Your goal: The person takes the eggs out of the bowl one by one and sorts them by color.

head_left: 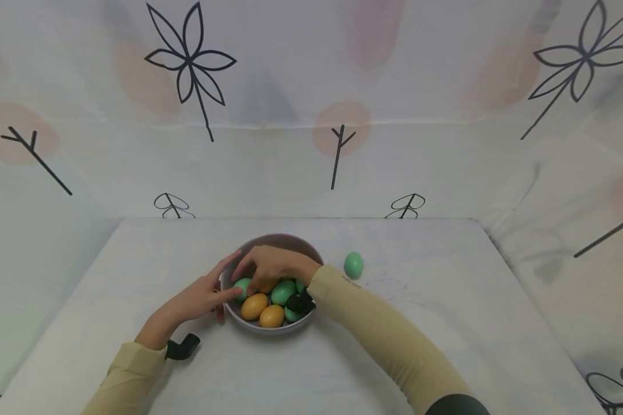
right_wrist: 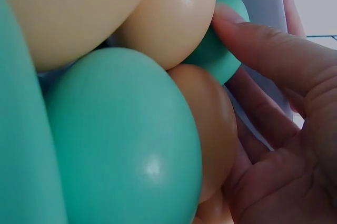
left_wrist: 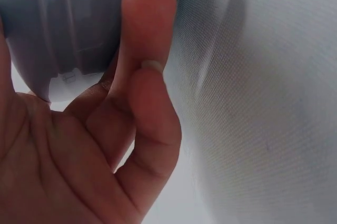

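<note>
A grey bowl (head_left: 276, 331) holds several green and orange-yellow eggs, among them a green egg in the middle (head_left: 283, 293) and an orange-yellow egg at the front (head_left: 272, 316). My left hand (head_left: 199, 297) grips the bowl's left side, thumb over the rim; the left wrist view shows its fingers curled by the outer wall (left_wrist: 79, 19). Inside the bowl, my right hand (head_left: 275, 265) reaches down and pinches a green egg at the left (right_wrist: 216, 58), its thumb (right_wrist: 263, 42) on the shell and other fingers on the far side. That hand hides part of the eggs.
A single green egg (head_left: 353, 265) lies on the white table (head_left: 426, 328), right of the bowl. My right forearm in a yellowish sleeve (head_left: 389, 340) crosses over the bowl's right rim. Behind the table rises a patterned cloth wall (head_left: 275, 167).
</note>
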Demonstrator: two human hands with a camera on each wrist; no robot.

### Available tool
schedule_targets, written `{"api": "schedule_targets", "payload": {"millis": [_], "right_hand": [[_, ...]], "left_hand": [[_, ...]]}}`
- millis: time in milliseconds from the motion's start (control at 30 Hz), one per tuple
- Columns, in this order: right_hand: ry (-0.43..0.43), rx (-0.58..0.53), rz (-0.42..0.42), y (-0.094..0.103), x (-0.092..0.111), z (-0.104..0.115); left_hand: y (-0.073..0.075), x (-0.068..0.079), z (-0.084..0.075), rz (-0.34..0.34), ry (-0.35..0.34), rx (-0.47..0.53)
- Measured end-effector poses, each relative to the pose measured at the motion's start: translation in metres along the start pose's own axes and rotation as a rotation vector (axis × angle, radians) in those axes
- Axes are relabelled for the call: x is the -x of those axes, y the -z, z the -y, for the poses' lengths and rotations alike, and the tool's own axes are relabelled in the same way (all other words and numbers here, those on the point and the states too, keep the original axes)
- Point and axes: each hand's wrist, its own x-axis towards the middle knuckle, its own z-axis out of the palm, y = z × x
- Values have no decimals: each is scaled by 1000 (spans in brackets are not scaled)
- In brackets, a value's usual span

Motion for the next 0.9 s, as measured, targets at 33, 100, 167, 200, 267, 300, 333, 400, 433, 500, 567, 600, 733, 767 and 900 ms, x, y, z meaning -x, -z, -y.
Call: {"api": "schedule_targets", "payload": {"millis": [33,100,167,200,267,300,333,400,433,500,567,600,733,767,900], "right_hand": [[4,8,-1,0,0,0],[9,13,-3,-1,-1,-1],[12,19,-9,-2,-1,-1],[13,20,-12,-2,-1,-1],[13,22,-19,-3,0,-1],[15,22,-24,-3,0,-1],[17,21,-28,-3,0,-2],[26,13,-37,-2,2,-2],[34,3,-40,-1,3,-2],[50,-19,-47,1,6,-3],[64,-47,-54,3,10,-3],[69,-60,-58,4,12,-3],[87,-87,-82,10,18,-5],[89,-82,-91,12,19,-5],[113,-144,-111,20,29,-6]], "left_hand": [[0,0,0,0,-1,2],[-1,0,1,1,-2,8],[-1,0,1,3,-5,10],[-1,0,1,3,-6,13],[-1,1,0,5,-4,14],[-1,1,-1,6,-3,14],[-1,1,-1,6,-2,14],[-1,2,-2,6,2,16],[-1,2,-3,7,4,14],[-1,2,-3,8,8,17],[-1,2,-2,7,12,19],[-1,2,-1,8,15,19],[-1,1,0,6,25,21],[-1,1,0,5,27,22],[-1,0,0,1,34,22]]}}
